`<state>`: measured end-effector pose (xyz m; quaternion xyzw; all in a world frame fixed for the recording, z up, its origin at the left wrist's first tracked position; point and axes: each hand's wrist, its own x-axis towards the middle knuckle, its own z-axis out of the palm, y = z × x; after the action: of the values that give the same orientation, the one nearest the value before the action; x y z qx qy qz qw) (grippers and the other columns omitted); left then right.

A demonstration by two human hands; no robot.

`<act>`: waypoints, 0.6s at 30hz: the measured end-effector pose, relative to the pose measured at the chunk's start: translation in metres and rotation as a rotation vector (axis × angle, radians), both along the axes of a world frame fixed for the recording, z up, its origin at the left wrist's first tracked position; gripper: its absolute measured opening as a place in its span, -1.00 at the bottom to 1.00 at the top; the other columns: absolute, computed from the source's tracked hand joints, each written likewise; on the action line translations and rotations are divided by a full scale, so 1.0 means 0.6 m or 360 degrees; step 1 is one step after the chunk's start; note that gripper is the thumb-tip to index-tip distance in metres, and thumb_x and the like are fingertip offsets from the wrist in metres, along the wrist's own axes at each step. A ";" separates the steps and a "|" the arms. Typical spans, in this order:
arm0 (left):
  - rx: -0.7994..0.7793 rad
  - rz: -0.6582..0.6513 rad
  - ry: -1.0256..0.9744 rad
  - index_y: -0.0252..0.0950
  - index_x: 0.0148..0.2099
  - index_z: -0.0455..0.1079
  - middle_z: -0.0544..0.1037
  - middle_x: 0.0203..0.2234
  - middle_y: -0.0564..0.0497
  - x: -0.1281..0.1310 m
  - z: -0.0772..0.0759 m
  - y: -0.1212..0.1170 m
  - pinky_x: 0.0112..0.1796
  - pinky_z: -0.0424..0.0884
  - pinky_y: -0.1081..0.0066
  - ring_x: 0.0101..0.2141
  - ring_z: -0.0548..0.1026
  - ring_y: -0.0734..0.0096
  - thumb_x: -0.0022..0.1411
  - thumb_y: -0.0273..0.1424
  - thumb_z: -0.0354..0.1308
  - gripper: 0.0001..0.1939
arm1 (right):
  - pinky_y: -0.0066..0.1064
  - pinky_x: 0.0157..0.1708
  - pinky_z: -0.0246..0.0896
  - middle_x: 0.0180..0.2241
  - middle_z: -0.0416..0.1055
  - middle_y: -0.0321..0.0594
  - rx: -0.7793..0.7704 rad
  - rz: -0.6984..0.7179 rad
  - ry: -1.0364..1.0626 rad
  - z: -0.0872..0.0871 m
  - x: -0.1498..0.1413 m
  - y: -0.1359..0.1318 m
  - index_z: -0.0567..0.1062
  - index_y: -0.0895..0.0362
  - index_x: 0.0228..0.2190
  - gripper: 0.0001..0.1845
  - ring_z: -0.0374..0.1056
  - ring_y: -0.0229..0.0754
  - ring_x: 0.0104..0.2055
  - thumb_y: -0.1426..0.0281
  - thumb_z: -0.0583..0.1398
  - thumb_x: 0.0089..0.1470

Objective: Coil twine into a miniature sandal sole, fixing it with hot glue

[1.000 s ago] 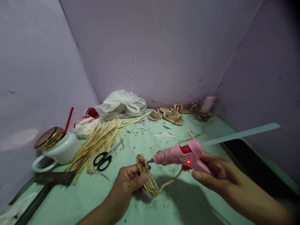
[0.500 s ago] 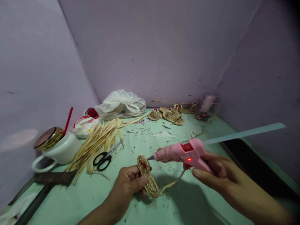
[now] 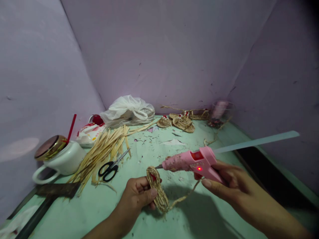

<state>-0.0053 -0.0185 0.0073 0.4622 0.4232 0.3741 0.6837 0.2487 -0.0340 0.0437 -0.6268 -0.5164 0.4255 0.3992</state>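
Observation:
Between the thumb and fingers of my left hand (image 3: 139, 196) is an elongated coil of braided straw cord (image 3: 160, 196), with a small red patch near its upper end. My right hand (image 3: 229, 186) grips a pink hot glue gun (image 3: 189, 161), its red light lit and a long translucent glue stick (image 3: 259, 142) sticking out of the back. The gun's metal nozzle is at the coil's upper right edge; whether it touches cannot be told. A loose tail of the cord (image 3: 185, 196) runs from the coil's lower end up to the right hand's fingers.
Black-handled scissors (image 3: 109, 171) and straw strips (image 3: 99, 154) lie left, near a white mug (image 3: 67, 159) and a hammer-like tool (image 3: 54, 191). Behind are a plastic bag (image 3: 129, 111), finished straw pieces with beads (image 3: 183, 122) and a clear container (image 3: 220, 114). A dark flat object (image 3: 269, 176) lies right.
The glue gun has shifted very slightly left along with the right hand, its nozzle moving a little higher along the coil's edge. Both hands keep their holds.

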 end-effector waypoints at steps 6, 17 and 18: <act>-0.0005 -0.0003 0.0032 -0.43 -0.42 0.46 0.44 -0.62 -0.02 0.003 0.003 -0.001 -0.58 0.20 0.53 -0.64 0.27 0.59 -0.12 -0.11 0.33 -0.57 | -0.15 -0.20 0.36 -0.21 0.55 -0.10 0.0056 0.0012 -0.0021 0.015 -0.019 -0.002 0.53 0.06 -0.16 -0.49 0.44 0.07 -0.18 0.12 0.31 -0.19; -0.0286 0.0717 -0.0361 -0.37 -0.39 0.40 0.38 -0.65 0.16 -0.005 0.026 0.025 -0.64 0.22 0.63 -0.69 0.27 0.68 -0.20 -0.41 0.40 -0.70 | -0.46 -0.69 0.00 -0.70 0.15 -0.37 0.0316 -0.0303 0.0148 0.065 0.037 0.018 0.44 0.03 -0.57 -0.81 0.05 -0.30 -0.65 0.19 0.24 -0.11; -0.0314 0.0839 -0.0409 -0.36 -0.42 0.37 0.38 -0.65 0.17 -0.008 0.029 0.031 -0.64 0.24 0.63 -0.68 0.29 0.67 -0.18 -0.46 0.38 -0.74 | -0.46 -0.70 -0.03 -0.69 0.16 -0.36 0.0243 -0.0318 0.0120 0.066 0.051 0.018 0.42 0.02 -0.60 -0.79 0.04 -0.30 -0.66 0.18 0.24 -0.12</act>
<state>-0.0099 0.0001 0.0248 0.2168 0.4729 0.5508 0.6526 0.2793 -0.0234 0.0832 -0.6264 -0.4668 0.3665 0.5053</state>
